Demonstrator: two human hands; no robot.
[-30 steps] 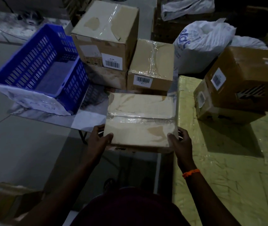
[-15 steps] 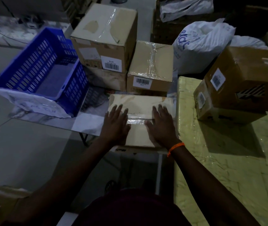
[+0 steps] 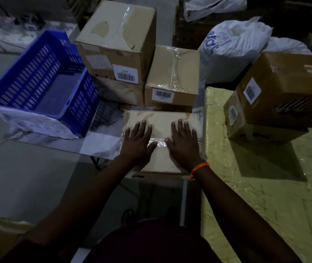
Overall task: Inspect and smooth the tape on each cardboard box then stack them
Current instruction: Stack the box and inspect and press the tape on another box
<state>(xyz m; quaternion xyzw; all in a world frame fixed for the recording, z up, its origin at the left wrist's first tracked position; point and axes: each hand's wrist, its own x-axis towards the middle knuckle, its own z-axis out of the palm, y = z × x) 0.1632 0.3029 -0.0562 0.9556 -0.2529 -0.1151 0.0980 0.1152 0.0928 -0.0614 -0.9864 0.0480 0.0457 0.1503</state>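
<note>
Smoothing now — your left hand (image 3: 137, 142) and right hand (image 3: 184, 144) lie flat, fingers straight, on the clear tape strip (image 3: 160, 144) across the flat tan cardboard box (image 3: 160, 121), at the near edge of the marbled table (image 3: 102, 146). Sweep outward from centre — even pressure.

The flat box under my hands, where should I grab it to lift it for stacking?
Probably by its two short sides near the front corners, left hand from the left, right hand from the right. The flat box lies low and wide, its top too broad to pinch; other boxes crowd its far edge, while the near corners look free.
</note>
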